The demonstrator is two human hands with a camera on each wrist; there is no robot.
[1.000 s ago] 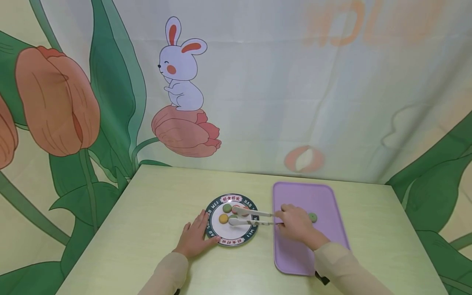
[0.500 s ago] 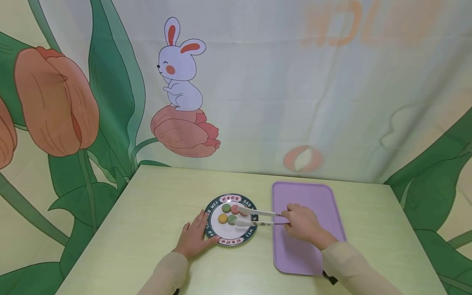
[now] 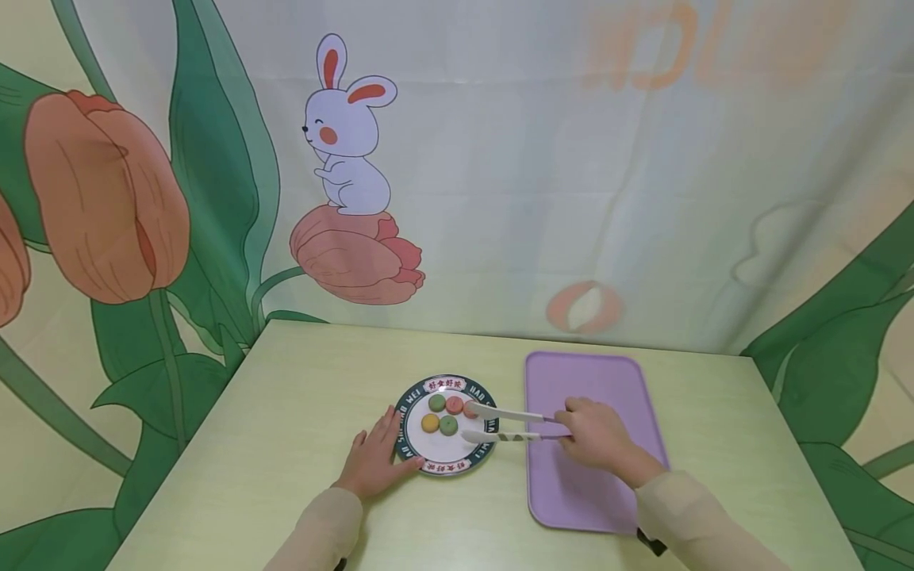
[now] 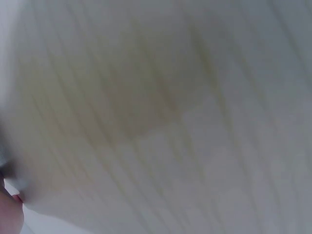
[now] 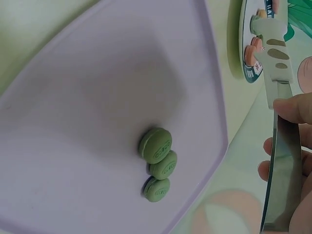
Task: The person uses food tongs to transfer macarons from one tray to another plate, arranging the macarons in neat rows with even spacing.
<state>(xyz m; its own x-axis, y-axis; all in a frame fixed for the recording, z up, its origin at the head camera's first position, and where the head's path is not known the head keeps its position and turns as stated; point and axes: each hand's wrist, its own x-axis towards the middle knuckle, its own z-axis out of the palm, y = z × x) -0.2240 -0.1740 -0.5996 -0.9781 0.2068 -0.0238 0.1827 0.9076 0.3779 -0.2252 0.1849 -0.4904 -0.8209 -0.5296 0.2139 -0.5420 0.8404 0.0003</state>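
Note:
My left hand (image 3: 373, 460) rests at the left rim of a round plate (image 3: 446, 450), fingers extended and thumb at the front edge. Several macarons lie on the plate: green (image 3: 448, 426), yellow (image 3: 430, 423) and pink (image 3: 455, 405). My right hand (image 3: 598, 432) holds metal tongs (image 3: 517, 437) with pale, holed tips over the plate's right side. Their two arms stand apart, with no macaron seen gripped. Three green macarons (image 5: 158, 145) lie in a row on the purple tray (image 5: 68, 161) in the right wrist view; my hand hides them in the head view.
The plate stands left of the purple tray on a pale wooden table (image 3: 271, 412). Behind the table hangs a curtain (image 3: 500, 198) printed with tulips and a rabbit. The left wrist view shows mostly a blurred, shadowed table surface (image 4: 195, 170).
My right hand and the tongs have drawn right, so the tips have come away from the green macaron on the plate. My left hand has stayed at the rim.

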